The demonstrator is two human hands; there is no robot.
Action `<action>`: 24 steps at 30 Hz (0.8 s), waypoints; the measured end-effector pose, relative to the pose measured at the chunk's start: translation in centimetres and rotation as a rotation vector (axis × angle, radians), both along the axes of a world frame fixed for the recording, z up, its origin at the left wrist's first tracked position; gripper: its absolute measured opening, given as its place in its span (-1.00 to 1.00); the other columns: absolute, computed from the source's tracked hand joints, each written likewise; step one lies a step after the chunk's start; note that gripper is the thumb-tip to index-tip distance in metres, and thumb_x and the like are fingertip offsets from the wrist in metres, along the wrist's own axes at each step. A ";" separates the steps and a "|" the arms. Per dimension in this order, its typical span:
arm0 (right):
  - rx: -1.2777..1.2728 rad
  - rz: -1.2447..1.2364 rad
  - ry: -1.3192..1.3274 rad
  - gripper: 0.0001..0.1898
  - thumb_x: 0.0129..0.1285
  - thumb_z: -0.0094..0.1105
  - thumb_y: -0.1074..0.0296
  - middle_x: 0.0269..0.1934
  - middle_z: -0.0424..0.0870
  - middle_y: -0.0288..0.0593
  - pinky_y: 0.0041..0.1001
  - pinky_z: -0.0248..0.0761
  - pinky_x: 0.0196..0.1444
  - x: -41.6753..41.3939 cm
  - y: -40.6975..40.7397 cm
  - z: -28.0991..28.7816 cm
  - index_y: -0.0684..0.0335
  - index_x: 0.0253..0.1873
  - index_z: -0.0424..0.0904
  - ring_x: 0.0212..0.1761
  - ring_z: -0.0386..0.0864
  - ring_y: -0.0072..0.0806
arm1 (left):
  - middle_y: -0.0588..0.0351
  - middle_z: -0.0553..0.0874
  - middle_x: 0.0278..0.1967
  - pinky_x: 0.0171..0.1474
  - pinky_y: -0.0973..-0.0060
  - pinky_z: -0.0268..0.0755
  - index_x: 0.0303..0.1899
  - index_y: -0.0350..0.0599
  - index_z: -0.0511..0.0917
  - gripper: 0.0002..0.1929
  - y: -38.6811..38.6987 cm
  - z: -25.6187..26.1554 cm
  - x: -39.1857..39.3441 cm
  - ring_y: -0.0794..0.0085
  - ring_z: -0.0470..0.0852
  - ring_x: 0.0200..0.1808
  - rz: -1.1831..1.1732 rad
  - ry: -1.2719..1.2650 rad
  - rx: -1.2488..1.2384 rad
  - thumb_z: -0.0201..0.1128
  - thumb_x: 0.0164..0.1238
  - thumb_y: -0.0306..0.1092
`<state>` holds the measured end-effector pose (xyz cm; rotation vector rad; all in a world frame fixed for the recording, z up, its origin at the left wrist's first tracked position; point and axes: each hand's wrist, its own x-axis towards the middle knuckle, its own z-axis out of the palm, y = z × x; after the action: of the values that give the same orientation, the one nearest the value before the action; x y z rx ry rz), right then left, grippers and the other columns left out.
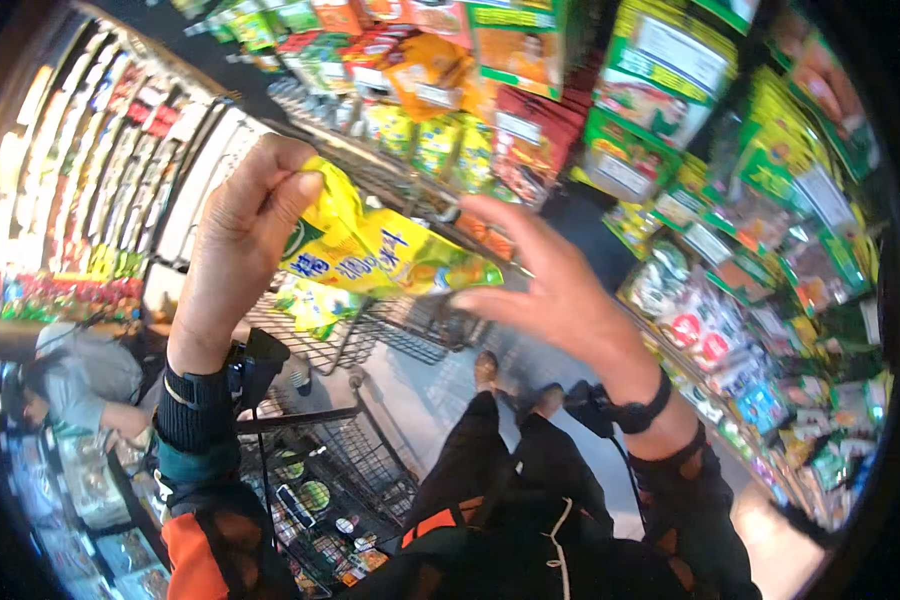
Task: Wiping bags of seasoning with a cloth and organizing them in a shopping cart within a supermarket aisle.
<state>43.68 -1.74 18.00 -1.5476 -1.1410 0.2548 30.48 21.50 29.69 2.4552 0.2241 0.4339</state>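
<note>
My left hand (251,225) pinches one end of a yellow plastic snack bag (390,251) that bears printed writing. The bag is held up in mid-air and tapers to the right. Its other end lies between the thumb and fingers of my right hand (547,277). Those fingers are spread apart, and no firm grip on the bag shows. Below the bag, several yellow-green packets (315,306) lie in a black wire basket (337,349). Black bands with a small dark device circle both my wrists.
A metal shopping cart (375,435) with goods inside stands at my left leg. Hanging packets (667,82) and shelf goods (697,330) line the right and top. A person (94,375) bends at the far left, near a lit shelf (97,165). Grey floor (420,390) lies around my feet.
</note>
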 end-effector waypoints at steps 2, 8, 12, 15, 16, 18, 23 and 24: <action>-0.020 0.122 0.228 -0.32 0.18 0.49 0.22 0.22 0.58 0.13 -0.27 0.41 0.32 0.0 -0.3 -1.3 0.31 0.36 0.41 0.24 0.59 -0.05 | 0.28 0.54 -0.25 -0.05 0.63 0.36 -0.06 -0.17 0.55 -0.93 -3.6 -1.5 2.5 0.65 0.46 -0.17 -0.121 0.058 -0.182 0.19 0.56 -0.44; -0.293 -0.041 0.655 -0.68 0.47 0.22 0.20 -0.28 0.73 -0.06 -0.42 0.53 -0.14 -1.6 -8.7 -10.3 0.31 0.14 0.57 -0.28 0.63 -0.53 | 0.19 0.67 -0.25 -0.04 0.56 0.47 0.02 -0.23 0.56 -0.81 -10.4 -11.4 7.3 0.55 0.59 -0.18 -0.270 0.343 -0.448 0.28 0.48 -0.44; -0.256 -0.185 1.057 -0.66 0.55 0.14 0.22 -0.05 0.76 -0.24 -0.48 0.54 0.01 -3.1 -15.0 -16.2 0.34 0.22 0.57 -0.08 0.66 -0.61 | 0.03 0.61 0.15 0.22 0.41 0.47 0.32 -0.23 0.39 -0.46 -10.2 -22.6 8.3 0.36 0.57 0.21 -0.217 0.468 -0.512 0.39 0.40 -0.34; -0.240 -0.323 1.305 -0.64 0.57 0.12 0.19 0.04 0.73 -0.30 -0.49 0.54 0.09 -2.8 -18.4 -19.3 0.33 0.25 0.57 0.00 0.65 -0.62 | 0.06 0.61 0.17 0.26 0.38 0.41 0.32 -0.30 0.42 -0.40 -11.1 -30.6 8.1 0.38 0.55 0.16 -0.370 0.705 -0.972 0.40 0.42 -0.13; -0.244 -0.324 1.316 -0.64 0.57 0.12 0.19 0.04 0.73 -0.30 -0.49 0.54 0.09 -2.5 -18.8 -20.5 0.33 0.25 0.57 0.00 0.65 -0.62 | 0.07 0.61 0.16 0.30 0.38 0.39 0.34 -0.24 0.42 -0.38 -11.9 -31.6 7.5 0.36 0.56 0.18 -0.334 0.828 -1.146 0.39 0.41 -0.07; -0.188 -0.376 1.318 -0.64 0.56 0.13 0.19 0.02 0.74 -0.29 -0.49 0.54 0.10 -1.5 -19.3 -23.0 0.31 0.25 0.57 0.00 0.66 -0.62 | 0.07 0.61 0.19 0.31 0.38 0.38 0.35 -0.19 0.42 -0.36 -13.8 -36.1 7.7 0.37 0.56 0.21 -0.355 0.848 -1.288 0.43 0.38 -0.06; -0.256 -0.329 1.252 -0.61 0.56 0.13 0.17 0.09 0.69 -0.27 -0.49 0.47 0.17 1.5 -18.7 -29.1 0.33 0.29 0.52 0.10 0.60 -0.61 | 0.09 0.69 0.16 0.24 0.44 0.43 0.30 -0.16 0.49 -0.43 -15.8 -42.6 10.8 0.45 0.60 0.18 -0.302 1.032 -1.292 0.46 0.36 -0.15; -0.255 -0.335 1.260 -0.61 0.56 0.13 0.17 0.09 0.69 -0.27 -0.49 0.47 0.17 2.1 -18.3 -30.2 0.33 0.29 0.52 0.10 0.60 -0.61 | 0.11 0.72 0.12 0.21 0.46 0.46 0.28 -0.15 0.52 -0.47 -15.8 -43.7 11.3 0.48 0.62 0.15 -0.263 0.968 -1.349 0.46 0.36 -0.20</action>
<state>45.82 -20.02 -12.22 -1.3467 0.1439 0.9917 41.81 5.68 -14.03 1.1245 0.3960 -0.8247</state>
